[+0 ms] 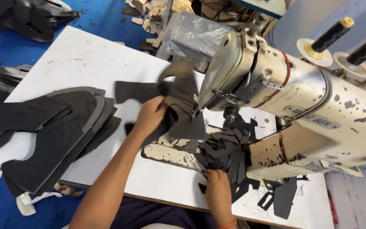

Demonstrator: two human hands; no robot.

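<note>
My left hand [150, 113] grips a dark grey shoe-upper piece [170, 95] and holds it by the needle area of the cream sewing machine [284, 101]. Lower down, my right hand [217, 186] rests at the edge of a heap of small black strips [227, 146] on the machine bed, its fingers closed on something small that I cannot make out. The upper piece looks blurred, as if moving.
A stack of dark shoe-upper pieces [51, 127] lies on the white table [77, 59] at the left. More dark pieces [26, 17] sit on the blue floor at the far left. Two black thread spools [331, 36] stand behind the machine. Tan cut-outs [149, 12] lie at the top.
</note>
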